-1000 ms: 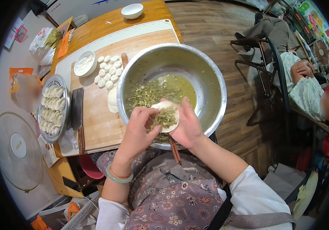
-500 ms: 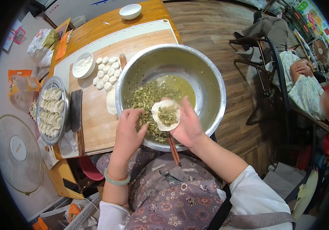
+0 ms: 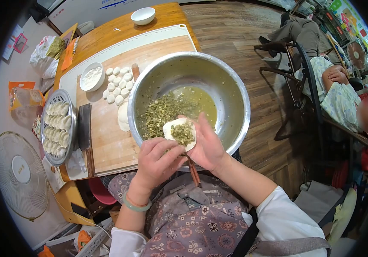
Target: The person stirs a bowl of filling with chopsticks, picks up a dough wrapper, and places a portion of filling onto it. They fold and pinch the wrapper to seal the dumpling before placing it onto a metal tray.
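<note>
One colander (image 3: 58, 96), four rows of dumplings (image 3: 56, 128); one cleaver (image 3: 84, 124); one bowl (image 3: 94, 88), flour (image 3: 91, 76) inside; one left hand (image 3: 158, 162), fingers curled, grip unclear; one wrapper (image 3: 169, 129), topped with filling (image 3: 183, 133), on one outspread right hand (image 3: 209, 144), over one basin (image 3: 232, 105) of filling

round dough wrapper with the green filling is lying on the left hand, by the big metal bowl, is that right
Wrong side: in the head view, the round dough wrapper with the green filling is lying on the right hand, not the left hand, by the big metal bowl.
</note>
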Demonstrator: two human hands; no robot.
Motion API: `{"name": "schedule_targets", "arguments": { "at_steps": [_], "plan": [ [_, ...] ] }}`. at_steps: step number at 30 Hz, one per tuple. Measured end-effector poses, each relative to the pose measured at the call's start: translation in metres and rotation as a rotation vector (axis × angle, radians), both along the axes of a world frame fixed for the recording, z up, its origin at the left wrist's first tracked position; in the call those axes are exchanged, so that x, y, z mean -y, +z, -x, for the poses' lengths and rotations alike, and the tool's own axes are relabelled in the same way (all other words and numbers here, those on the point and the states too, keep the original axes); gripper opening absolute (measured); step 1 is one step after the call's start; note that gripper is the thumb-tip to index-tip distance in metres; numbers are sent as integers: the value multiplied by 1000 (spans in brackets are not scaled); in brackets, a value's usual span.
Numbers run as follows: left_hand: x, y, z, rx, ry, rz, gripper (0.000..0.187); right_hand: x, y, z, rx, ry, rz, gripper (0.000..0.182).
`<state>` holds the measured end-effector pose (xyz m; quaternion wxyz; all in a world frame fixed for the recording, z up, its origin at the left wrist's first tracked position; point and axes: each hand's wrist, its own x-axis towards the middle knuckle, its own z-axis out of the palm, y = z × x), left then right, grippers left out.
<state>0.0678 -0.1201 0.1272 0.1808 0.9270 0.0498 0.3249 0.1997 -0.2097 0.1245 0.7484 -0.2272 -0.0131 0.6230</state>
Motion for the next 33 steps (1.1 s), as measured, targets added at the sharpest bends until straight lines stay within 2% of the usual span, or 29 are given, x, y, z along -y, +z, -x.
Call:
{"name": "schedule_targets", "arguments": {
  "at_steps": [2, 6, 9, 10, 12, 13, 14, 15, 17, 19, 21, 22, 24, 25, 27, 33],
  "plan": [
    [2, 5, 1, -32, -61, -38, 28, 1, 3, -2, 6, 2, 8, 65],
    [-4, -3, 7, -44, -20, -102, 27, 1, 6, 0, 44, 32, 36, 59],
    [-7, -3, 3, -44, -4, -59, 25, 2, -5, 2, 106, 54, 50, 54],
    [-6, -3, 0, -23, 14, 31, 23, 3, -5, 1, 108, 56, 49, 54],
    [-4, -3, -2, -1, 32, 121, 21, 8, -6, -3, 915, 175, 187, 68],
    [-2, -4, 0, 1, 70, 309, 19, 10, -6, -5, 915, 177, 188, 68],
    [-1, -5, 1, 2, 108, 495, 17, 12, -5, -7, 1151, 204, 127, 75],
    [0, -6, 3, 2, 110, 497, 17, 13, -5, -8, 1386, 230, 62, 83],
    [1, -10, 6, -24, 188, 1027, 17, 12, -2, -4, 1382, 220, 74, 78],
    [0, -3, 7, -61, 165, 998, 18, 11, -4, -1, 1374, 210, 149, 69],
    [1, 4, 5, -23, 84, 740, 25, 11, -3, 0, 1376, 194, 151, 66],
    [-1, 8, 3, -23, 84, 740, 25, 11, -2, 0, 1378, 178, 153, 63],
    [-4, 14, -2, -50, -17, 453, 34, 11, -3, 1, 1405, 156, 135, 63],
    [-6, 14, -2, -49, -16, 453, 34, 10, -3, 1, 1434, 135, 117, 64],
    [-8, 12, -3, -122, -67, 275, 41, 11, -5, 1, 1391, 164, 131, 64],
    [-5, 12, 3, -19, 36, 403, 35, 11, 1, 1, 1255, 186, 178, 59]
  ]
}}
